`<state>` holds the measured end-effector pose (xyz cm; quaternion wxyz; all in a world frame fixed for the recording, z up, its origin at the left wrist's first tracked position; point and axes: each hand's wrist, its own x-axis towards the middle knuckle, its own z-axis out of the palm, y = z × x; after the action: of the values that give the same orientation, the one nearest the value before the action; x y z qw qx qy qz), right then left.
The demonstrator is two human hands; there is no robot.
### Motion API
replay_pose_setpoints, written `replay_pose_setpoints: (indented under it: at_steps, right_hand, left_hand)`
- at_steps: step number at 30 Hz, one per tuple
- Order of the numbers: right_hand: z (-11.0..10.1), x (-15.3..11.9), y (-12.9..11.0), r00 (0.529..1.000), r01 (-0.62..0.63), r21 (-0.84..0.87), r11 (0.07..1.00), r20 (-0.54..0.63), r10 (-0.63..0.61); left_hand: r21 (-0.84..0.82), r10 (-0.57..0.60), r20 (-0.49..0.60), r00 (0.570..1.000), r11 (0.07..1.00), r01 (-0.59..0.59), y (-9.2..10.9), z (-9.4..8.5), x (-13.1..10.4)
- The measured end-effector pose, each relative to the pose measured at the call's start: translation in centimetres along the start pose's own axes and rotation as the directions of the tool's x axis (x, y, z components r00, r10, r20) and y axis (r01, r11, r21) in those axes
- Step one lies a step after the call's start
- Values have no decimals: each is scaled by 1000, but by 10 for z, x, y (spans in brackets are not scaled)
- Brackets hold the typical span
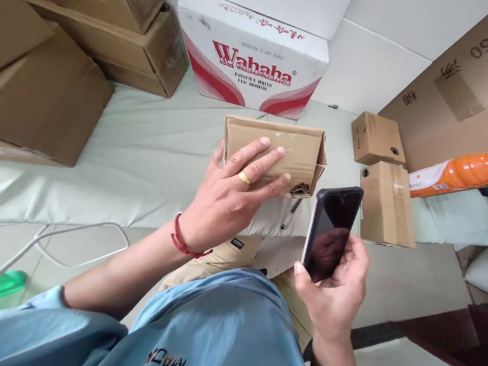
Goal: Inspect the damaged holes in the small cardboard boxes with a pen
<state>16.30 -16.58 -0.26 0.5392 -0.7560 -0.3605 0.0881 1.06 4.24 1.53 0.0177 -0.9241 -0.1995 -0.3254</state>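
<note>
Head view shows the left hand gripping a small cardboard box, fingers spread flat across its taped side, holding it just above the edge of a pale-sheeted bed. The right hand holds a dark-screened phone upright, fingers wrapped around it, just beside the box. A pen lies on the bed below the box.

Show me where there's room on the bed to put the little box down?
The bare sheet between the stacked brown boxes and the small box under the left hand. It's crowded right, by two small cartons.
</note>
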Motion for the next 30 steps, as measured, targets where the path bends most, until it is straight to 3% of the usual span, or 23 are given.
replay_pose_setpoints:
  at_steps: [5,11,23,26,28,30]
  right_hand:
    - [16,-4,2,998,68,-129,989,6,-68]
    - [20,-6,-2,986,164,-191,968,28,-162]
    - [23,-5,-5,991,132,-191,973,14,-132]
    - [22,-5,-7,997,80,-99,992,26,-78]
    - [17,-3,-2,999,33,-39,999,24,-32]
    - [7,4,12,1000,21,-102,995,-18,-23]
  left_hand:
    - [-7,-28,22,999,1000,29,1,2,0]
    - [-21,-48,12,999,999,48,1,4,0]
    - [-33,-50,25,998,998,51,1,2,1]
    - [-45,-43,45,998,998,45,-3,-2,-1]
    - [-61,-27,45,999,998,30,-9,-7,-5]
    - [-109,-5,39,999,994,9,-17,-14,-13]
